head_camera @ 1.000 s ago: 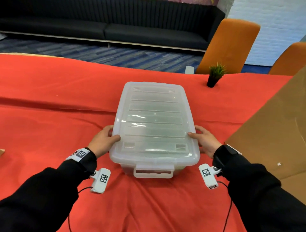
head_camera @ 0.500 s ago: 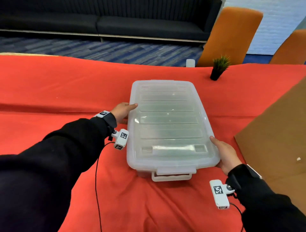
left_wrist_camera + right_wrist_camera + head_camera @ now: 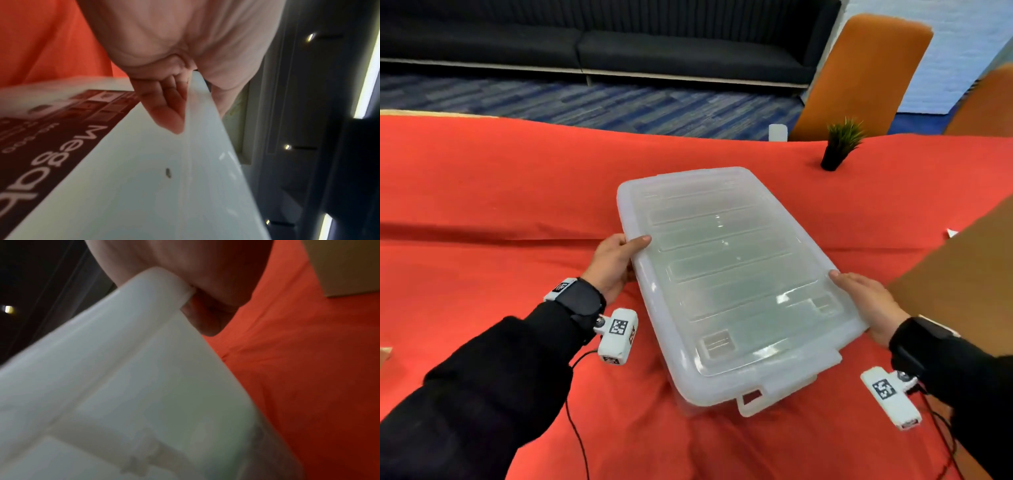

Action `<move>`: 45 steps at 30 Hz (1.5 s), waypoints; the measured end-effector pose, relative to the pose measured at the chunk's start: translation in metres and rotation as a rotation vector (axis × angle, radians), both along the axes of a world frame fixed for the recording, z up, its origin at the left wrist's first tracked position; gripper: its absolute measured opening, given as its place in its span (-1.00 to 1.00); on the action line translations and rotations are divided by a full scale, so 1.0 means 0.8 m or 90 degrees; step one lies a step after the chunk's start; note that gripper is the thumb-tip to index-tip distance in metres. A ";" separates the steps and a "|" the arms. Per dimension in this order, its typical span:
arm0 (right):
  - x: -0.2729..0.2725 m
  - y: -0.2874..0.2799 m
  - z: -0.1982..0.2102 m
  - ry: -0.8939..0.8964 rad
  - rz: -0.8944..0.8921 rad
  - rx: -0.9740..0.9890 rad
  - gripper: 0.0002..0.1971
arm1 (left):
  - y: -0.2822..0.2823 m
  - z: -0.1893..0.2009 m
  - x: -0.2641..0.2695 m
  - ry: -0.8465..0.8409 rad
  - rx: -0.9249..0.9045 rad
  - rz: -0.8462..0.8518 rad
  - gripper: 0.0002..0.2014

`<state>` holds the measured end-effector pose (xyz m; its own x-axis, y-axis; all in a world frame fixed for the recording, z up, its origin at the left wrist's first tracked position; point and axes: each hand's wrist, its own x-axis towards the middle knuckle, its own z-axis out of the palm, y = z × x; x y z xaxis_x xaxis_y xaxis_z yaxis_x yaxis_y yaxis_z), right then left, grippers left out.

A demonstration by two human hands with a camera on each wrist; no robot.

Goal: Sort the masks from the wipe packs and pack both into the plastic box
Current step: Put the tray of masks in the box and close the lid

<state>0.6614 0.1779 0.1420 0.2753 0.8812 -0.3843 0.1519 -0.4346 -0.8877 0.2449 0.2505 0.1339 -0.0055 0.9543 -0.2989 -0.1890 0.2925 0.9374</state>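
Observation:
A translucent plastic box (image 3: pixel 729 281) with its lid on sits on the red tablecloth (image 3: pixel 482 212), turned at an angle. My left hand (image 3: pixel 616 260) grips the lid's left edge, thumb on top and fingers (image 3: pixel 164 104) curled under the rim (image 3: pixel 197 113). My right hand (image 3: pixel 866 301) grips the lid's right edge near the front corner, fingers (image 3: pixel 205 321) under the rim (image 3: pixel 164 285). A dark printed label (image 3: pixel 61 138) shows on the box side in the left wrist view. No masks or wipe packs are clearly visible through the cloudy lid.
A brown cardboard sheet (image 3: pixel 962 274) lies at the right, close to my right hand. A small potted plant (image 3: pixel 839 147) stands at the far table edge, with a white cup (image 3: pixel 777 132) nearby. Orange chairs (image 3: pixel 866 68) and a dark sofa stand beyond the table.
The box has turned clockwise, so its near end now points right. My left hand went forward along the left edge, while my right hand stayed on the right edge near the front corner.

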 end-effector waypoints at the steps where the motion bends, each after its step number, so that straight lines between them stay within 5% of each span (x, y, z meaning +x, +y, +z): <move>1: -0.001 0.013 0.011 -0.010 0.046 -0.006 -0.32 | -0.016 0.002 -0.006 -0.012 0.010 0.036 -0.89; 3: -0.005 0.048 0.025 -0.046 0.145 -0.025 -0.12 | -0.050 0.003 -0.017 -0.029 0.033 0.102 -0.79; 8: -0.042 0.169 0.043 -0.207 0.380 -0.036 -0.72 | -0.125 -0.005 -0.023 -0.041 0.083 0.279 -0.69; 11: -0.083 0.234 0.053 -0.307 0.485 -0.011 -0.70 | -0.160 -0.024 -0.007 -0.032 0.075 0.341 -0.55; 16: -0.143 0.305 0.055 -0.491 0.571 0.028 -0.70 | -0.185 -0.051 0.051 -0.048 0.045 0.427 -0.65; 21: -0.156 0.329 0.021 -0.557 0.601 -0.009 -0.64 | -0.194 -0.064 0.086 -0.088 -0.016 0.457 -0.57; 26: -0.130 0.321 0.031 -0.401 0.496 0.023 -0.66 | -0.197 -0.066 0.087 -0.046 -0.069 0.437 -0.60; 29: -0.103 0.294 0.047 -0.263 0.364 0.061 -0.73 | -0.205 -0.055 0.071 0.007 -0.143 0.329 -0.61; 34: -0.050 0.199 0.020 -0.124 0.150 -0.001 -0.56 | -0.218 -0.009 0.018 0.158 -0.286 -0.130 -0.35; 37: -0.032 0.137 -0.021 0.035 0.128 -0.163 -0.24 | -0.192 0.025 -0.023 0.250 -0.156 -0.332 -0.30; 40: -0.041 0.091 -0.047 0.172 0.142 -0.208 -0.26 | -0.141 0.059 -0.069 0.317 -0.029 -0.198 -0.26; 42: -0.053 0.076 -0.057 0.205 0.138 -0.174 -0.25 | -0.098 0.062 -0.100 0.401 0.057 -0.089 -0.44; 45: -0.067 0.067 -0.063 0.199 0.110 -0.127 -0.25 | -0.048 0.035 -0.140 0.670 0.138 0.012 -0.62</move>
